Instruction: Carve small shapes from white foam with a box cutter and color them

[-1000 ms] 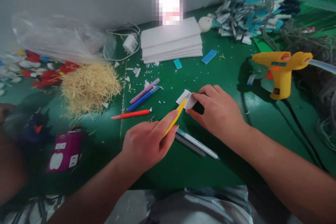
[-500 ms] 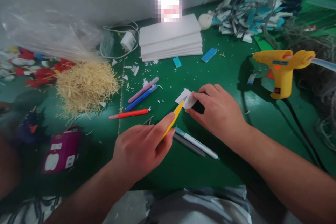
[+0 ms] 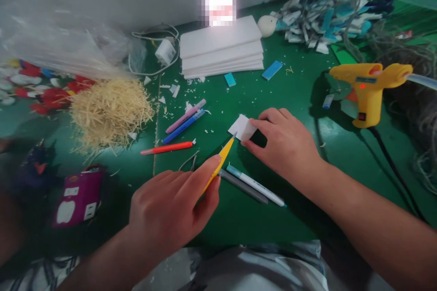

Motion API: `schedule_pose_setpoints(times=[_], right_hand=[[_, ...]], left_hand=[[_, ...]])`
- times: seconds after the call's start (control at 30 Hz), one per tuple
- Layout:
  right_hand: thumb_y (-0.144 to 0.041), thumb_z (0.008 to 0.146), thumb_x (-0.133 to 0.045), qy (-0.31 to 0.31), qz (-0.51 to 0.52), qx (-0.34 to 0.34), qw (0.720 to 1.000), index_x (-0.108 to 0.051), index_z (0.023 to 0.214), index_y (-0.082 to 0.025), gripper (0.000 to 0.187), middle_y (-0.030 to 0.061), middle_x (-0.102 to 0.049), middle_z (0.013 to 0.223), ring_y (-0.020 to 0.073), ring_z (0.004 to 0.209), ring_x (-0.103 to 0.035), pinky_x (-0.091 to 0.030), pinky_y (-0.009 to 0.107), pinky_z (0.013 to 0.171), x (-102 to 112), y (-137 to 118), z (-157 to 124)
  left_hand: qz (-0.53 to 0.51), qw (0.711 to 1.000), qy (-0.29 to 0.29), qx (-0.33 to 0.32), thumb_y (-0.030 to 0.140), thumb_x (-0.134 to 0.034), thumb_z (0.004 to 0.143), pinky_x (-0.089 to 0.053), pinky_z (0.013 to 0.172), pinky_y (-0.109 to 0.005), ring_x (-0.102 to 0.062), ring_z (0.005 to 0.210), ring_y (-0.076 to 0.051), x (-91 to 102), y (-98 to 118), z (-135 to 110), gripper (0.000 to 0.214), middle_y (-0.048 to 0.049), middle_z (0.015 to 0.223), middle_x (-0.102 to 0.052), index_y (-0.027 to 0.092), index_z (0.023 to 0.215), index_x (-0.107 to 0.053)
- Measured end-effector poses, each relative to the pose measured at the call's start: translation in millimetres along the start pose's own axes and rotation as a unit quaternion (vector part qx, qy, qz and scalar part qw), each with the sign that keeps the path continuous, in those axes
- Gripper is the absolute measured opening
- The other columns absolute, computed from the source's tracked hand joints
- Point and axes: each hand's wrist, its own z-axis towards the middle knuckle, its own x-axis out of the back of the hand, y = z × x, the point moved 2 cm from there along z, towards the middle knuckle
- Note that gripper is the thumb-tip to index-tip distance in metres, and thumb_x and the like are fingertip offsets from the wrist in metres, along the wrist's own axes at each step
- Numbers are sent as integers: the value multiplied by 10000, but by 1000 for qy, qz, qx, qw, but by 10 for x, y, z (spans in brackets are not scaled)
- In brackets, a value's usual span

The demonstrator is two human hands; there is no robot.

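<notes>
My left hand (image 3: 179, 204) is closed around a yellow craft knife (image 3: 220, 163), its pointed tip directed up and to the right. That tip is at the lower edge of a small white foam piece (image 3: 241, 127); whether it touches cannot be made out. Thumb and fingers of my right hand (image 3: 287, 138) pinch the foam piece at its right side on the green table (image 3: 290, 223). Just below the piece, a white marker (image 3: 256, 185) and a grey pen (image 3: 244, 186) lie side by side.
A yellow glue gun (image 3: 370, 93) with a red light stands at right. White boards (image 3: 221, 45) are stacked at the back. Blue (image 3: 184, 126), pink (image 3: 186, 116) and red pens (image 3: 167, 148) lie left of centre, beside pale straw (image 3: 111, 113). White scraps are scattered around.
My left hand has drawn the craft knife down and to the left, from over the white foam piece to its lower edge. My right hand keeps its hold in place.
</notes>
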Motion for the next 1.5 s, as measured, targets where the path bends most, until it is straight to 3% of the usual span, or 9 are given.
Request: schedule_pose_setpoints(times=[0.5, 0.8, 0.87, 1.0, 1.13, 1.23, 1.3, 1.4, 1.5], right_hand=[[-342, 892, -731, -1, -3, -9, 1000, -807, 1022, -161, 236, 148, -739, 1067, 302, 969, -626, -475, 411, 760, 7, -10, 10], [-242, 887, -659, 56, 63, 39, 996, -752, 1116, -138, 268, 162, -756, 1147, 303, 982, -659, -539, 429, 835, -17, 90, -15], [-252, 899, -649, 78, 84, 65, 991, -737, 1155, -133, 296, 165, -759, 1142, 307, 980, -675, -558, 438, 824, -7, 109, -25], [-271, 920, -652, 170, 113, 99, 974, -718, 1224, -96, 357, 193, -759, 1155, 319, 1008, -705, -585, 452, 810, 68, 98, -62], [-274, 942, -675, 235, 153, 170, 945, -688, 1280, -69, 396, 209, -754, 1170, 288, 1053, -715, -591, 429, 865, 144, 48, -106], [-271, 951, -684, 232, 164, 230, 931, -671, 1293, -69, 398, 204, -756, 1174, 271, 1087, -717, -590, 411, 891, 164, 23, -115], [-274, 949, -690, 219, 162, 260, 926, -668, 1292, -68, 402, 198, -758, 1178, 265, 1095, -719, -591, 407, 901, 164, 8, -112], [-270, 947, -693, 207, 159, 291, 920, -663, 1293, -62, 404, 191, -766, 1177, 261, 1083, -727, -597, 410, 914, 153, -19, -108], [-253, 962, -678, 206, 156, 297, 919, -654, 1296, -86, 374, 178, -775, 1179, 249, 1070, -736, -605, 405, 910, 137, -40, -105]], left_hand=[[-4, 1000, -10, 4, 189, -513, 1063, -436, 480, -294, -604, 445, -107, 81, 1, 3, 178, 73, 605, -697, 205, 1169, -654], [31, 997, 54, 40, 144, -629, 1012, -548, 696, -277, -691, 628, -136, 86, -120, 8, 328, 26, 797, -776, 204, 1333, -641], [100, 994, 43, 4, 211, -603, 1041, -512, 670, -317, -688, 649, -178, -9, -155, 54, 273, 8, 738, -733, 183, 1304, -671], [179, 983, -49, 13, 236, -463, 1085, -449, 609, -339, -638, 618, -209, -209, -236, 128, 327, -14, 677, -650, 182, 1252, -739], [85, 996, -34, -9, 440, -500, 1080, -530, 731, -345, -702, 805, -234, -269, -260, 119, 398, -95, 938, -762, 155, 1176, -760], [-69, 997, -12, 46, 494, -513, 1056, -562, 787, -344, -716, 894, -236, -264, -285, 121, 400, -94, 1002, -775, 181, 1082, -760], [-202, 969, 6, 142, 409, -538, 1020, -562, 728, -308, -702, 801, -194, -259, -304, 153, 302, -53, 920, -771, 199, 1014, -756], [-367, 879, 16, 303, 355, -646, 886, -468, 515, -247, -566, 529, -125, -286, -305, 221, 176, 20, 656, -672, 212, 872, -747], [-464, 793, 4, 396, 326, -725, 778, -357, 414, -221, -456, 411, -97, -346, -280, 265, 115, 56, 491, -546, 212, 765, -725]])
